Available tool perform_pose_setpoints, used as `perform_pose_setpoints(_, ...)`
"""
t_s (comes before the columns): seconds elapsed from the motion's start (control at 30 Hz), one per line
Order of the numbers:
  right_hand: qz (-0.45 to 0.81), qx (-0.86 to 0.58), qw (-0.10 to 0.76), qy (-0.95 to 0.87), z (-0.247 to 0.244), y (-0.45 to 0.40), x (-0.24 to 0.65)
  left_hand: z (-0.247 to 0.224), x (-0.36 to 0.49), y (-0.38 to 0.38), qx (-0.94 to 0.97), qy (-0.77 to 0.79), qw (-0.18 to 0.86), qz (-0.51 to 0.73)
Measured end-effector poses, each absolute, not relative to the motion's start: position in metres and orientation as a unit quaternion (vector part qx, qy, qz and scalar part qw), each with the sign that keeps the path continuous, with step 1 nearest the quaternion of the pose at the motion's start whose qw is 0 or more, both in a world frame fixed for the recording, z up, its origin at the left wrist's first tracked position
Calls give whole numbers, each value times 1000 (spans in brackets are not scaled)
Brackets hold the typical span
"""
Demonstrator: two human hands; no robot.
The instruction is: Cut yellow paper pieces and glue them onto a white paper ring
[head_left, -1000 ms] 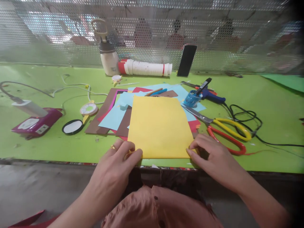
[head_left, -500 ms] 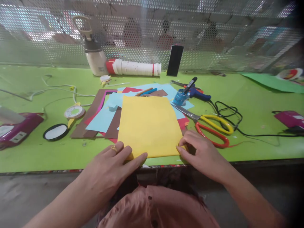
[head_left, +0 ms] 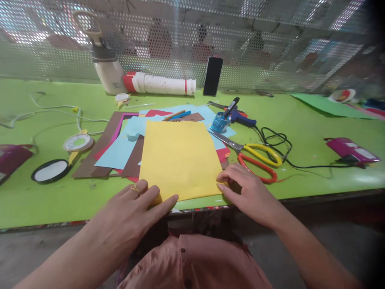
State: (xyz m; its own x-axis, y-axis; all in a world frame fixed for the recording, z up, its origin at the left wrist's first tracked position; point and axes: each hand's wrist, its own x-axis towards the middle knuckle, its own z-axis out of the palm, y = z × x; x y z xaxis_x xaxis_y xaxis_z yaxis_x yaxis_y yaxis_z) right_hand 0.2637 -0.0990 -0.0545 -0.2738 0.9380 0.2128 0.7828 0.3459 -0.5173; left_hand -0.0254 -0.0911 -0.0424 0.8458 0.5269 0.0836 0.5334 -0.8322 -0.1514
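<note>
A yellow sheet of paper lies at the table's front edge, its near edge looking folded. My left hand rests on its near left corner, fingers pressed down and thumb stretched along the near edge. At the near right corner, my right hand pinches the paper between thumb and index finger. Beneath and behind the sheet are light blue paper, brown sheets and red pieces. Large scissors with one yellow and one red handle lie right of the sheet, blades partly apart.
Behind the paper stand a blue pen holder, a glue gun with a black cable, and a phone. A flask and stacked paper cups are farther back. Tape rolls lie left; a purple box lies right.
My view has turned slightly right, so things appear shifted left. Both hands keep their places on the yellow paper.
</note>
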Motion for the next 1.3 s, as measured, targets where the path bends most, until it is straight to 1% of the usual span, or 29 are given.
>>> perform_pose_setpoints(0.13,163,-539,263,-783,-58,-101,266,-44,-27,-91,-956,-281,83,-12)
perform_pose_setpoints(0.5,152,-529,274,-789,-58,-101,266,-46,-25,-90,-957,-281,74,-4)
perform_pose_setpoints(0.7,151,-542,268,-782,-57,-99,264,-47,-26,-87,-962,-259,81,-25)
perform_pose_setpoints(0.93,122,-540,261,-791,-58,-105,263,-49,-25,-85,-963,-254,87,-28)
perform_pose_setpoints(1.1,54,-515,282,-807,-55,-112,259,-46,-23,-86,-964,-252,86,-17)
perform_pose_setpoints(1.17,35,-488,274,-828,-53,-116,253,-46,-23,-86,-964,-251,89,-12)
perform_pose_setpoints(1.3,17,-420,225,-879,-53,-127,231,-45,-23,-87,-963,-254,87,9)
